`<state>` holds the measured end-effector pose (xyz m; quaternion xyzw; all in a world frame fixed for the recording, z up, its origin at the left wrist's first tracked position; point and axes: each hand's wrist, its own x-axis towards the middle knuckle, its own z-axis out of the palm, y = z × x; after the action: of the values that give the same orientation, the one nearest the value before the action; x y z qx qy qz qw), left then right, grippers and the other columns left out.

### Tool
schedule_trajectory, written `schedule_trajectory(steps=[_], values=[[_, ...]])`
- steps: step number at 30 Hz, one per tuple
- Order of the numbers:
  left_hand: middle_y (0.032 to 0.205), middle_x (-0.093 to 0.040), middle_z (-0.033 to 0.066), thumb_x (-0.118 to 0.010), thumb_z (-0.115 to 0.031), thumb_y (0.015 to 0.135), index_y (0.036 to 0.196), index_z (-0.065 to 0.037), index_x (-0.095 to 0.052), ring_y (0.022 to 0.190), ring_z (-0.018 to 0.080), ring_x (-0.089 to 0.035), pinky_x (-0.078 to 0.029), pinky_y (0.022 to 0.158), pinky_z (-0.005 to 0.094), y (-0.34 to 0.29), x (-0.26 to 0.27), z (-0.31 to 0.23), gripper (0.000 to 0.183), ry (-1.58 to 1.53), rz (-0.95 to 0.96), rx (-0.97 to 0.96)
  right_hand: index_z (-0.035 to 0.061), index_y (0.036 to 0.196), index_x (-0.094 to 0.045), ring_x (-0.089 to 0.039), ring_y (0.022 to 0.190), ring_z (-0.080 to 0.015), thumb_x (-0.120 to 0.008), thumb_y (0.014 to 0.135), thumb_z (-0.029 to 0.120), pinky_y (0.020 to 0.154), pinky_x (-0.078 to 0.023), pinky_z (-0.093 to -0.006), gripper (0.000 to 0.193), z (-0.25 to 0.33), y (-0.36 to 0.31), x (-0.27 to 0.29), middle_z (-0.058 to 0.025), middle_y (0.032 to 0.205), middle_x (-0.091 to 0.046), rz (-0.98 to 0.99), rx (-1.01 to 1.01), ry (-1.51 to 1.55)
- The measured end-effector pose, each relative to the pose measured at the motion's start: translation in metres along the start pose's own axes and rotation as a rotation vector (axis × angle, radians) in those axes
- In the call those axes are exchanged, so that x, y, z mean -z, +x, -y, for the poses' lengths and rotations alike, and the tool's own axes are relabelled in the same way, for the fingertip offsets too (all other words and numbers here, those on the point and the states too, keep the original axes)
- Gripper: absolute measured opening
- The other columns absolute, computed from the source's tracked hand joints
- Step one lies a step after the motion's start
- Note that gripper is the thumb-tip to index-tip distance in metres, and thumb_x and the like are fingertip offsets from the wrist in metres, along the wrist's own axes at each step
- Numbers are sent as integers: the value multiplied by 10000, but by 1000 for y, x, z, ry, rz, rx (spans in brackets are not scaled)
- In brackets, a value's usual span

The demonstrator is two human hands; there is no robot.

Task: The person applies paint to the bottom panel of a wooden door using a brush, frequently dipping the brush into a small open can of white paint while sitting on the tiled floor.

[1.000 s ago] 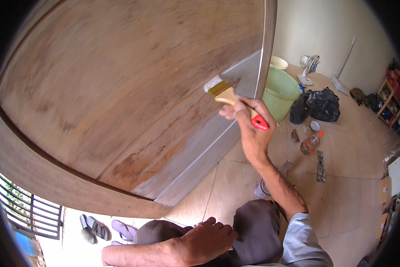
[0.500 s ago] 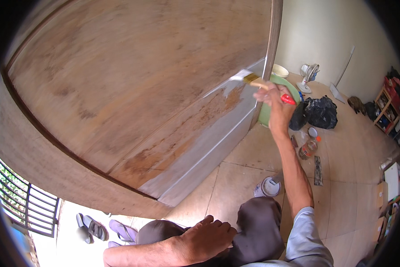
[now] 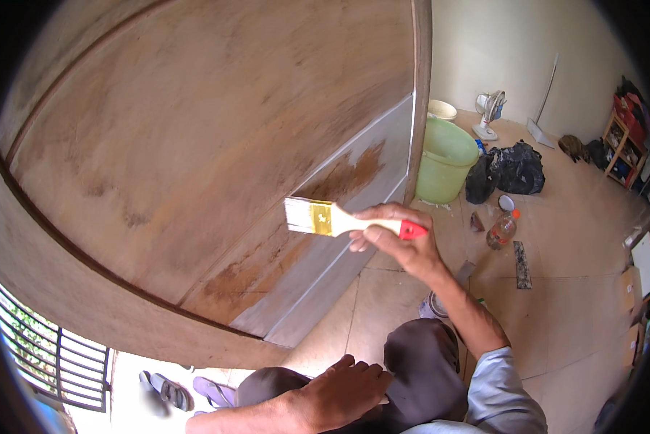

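My right hand (image 3: 401, 235) is closed round the pale wooden handle of a flat paintbrush (image 3: 321, 217), its red handle end showing past my fingers. White paint coats the bristles, which point left in front of a large brown wooden panel (image 3: 231, 145). Whether they touch the wood I cannot tell. Along the panel's lower strip, grey-white paint (image 3: 296, 300) borders a bare, rough brown patch (image 3: 231, 293). My left hand (image 3: 346, 396) rests on my lap between the knees, fingers curled in and no object visible in it. A paint can (image 3: 433, 305) stands beside my right knee, partly hidden by my forearm.
Beyond the panel's edge stand a green bucket (image 3: 440, 170), black plastic bags (image 3: 520, 170) and a white fan (image 3: 487, 116). A bottle (image 3: 502, 230) and a dark strip (image 3: 522, 265) lie on the tiles. Slippers (image 3: 171, 390) sit at lower left near a barred grille (image 3: 64, 362).
My right hand has brought the brush down and left, away from the panel's far right end. My left hand has barely moved. The view has shifted slightly, uncovering the green bucket.
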<state>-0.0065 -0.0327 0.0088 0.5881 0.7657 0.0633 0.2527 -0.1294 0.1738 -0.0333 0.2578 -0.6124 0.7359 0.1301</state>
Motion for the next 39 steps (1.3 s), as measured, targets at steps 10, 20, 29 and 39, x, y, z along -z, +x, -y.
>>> schedule_trajectory(steps=[10, 20, 29, 39], values=[[1109, -607, 120, -492, -255, 1005, 1246, 14, -512, 1097, 233, -588, -437, 907, 362, 1, -1, -7, 361, -26, -76, -48, -51, 1189, -603, -696, 751, -212, -616, 973, 217, 653, -590, -309, 344, -29, 41, 107, -180, 921, -693, -588, 64, 29], [1045, -600, 127, -526, -276, 986, 1131, -1, -546, 994, 250, -623, -456, 875, 383, 26, -23, 12, 311, 101, -14, 49, -26, 1208, -579, -653, 721, -193, -632, 946, 272, 631, -537, -311, 400, 4, 28, 59, -127, 893, -654, -661, 64, 118], [932, -702, 80, -568, -199, 903, 941, -47, -707, 900, 243, -672, -491, 817, 421, 74, -19, -17, 210, 142, -75, -43, 44, 1099, -589, -546, 696, -97, -665, 923, 342, 594, -481, -287, 354, 27, 16, 124, -19, 828, -564, -538, -286, -57], [946, -658, 87, -542, -191, 902, 1014, -45, -647, 881, 223, -632, -474, 798, 386, 123, -116, -42, 212, -386, -134, 27, -20, 1101, -568, -638, 714, -158, -571, 981, 241, 605, -547, -310, 288, 28, 37, 51, -107, 874, -648, -445, -8, -70]])
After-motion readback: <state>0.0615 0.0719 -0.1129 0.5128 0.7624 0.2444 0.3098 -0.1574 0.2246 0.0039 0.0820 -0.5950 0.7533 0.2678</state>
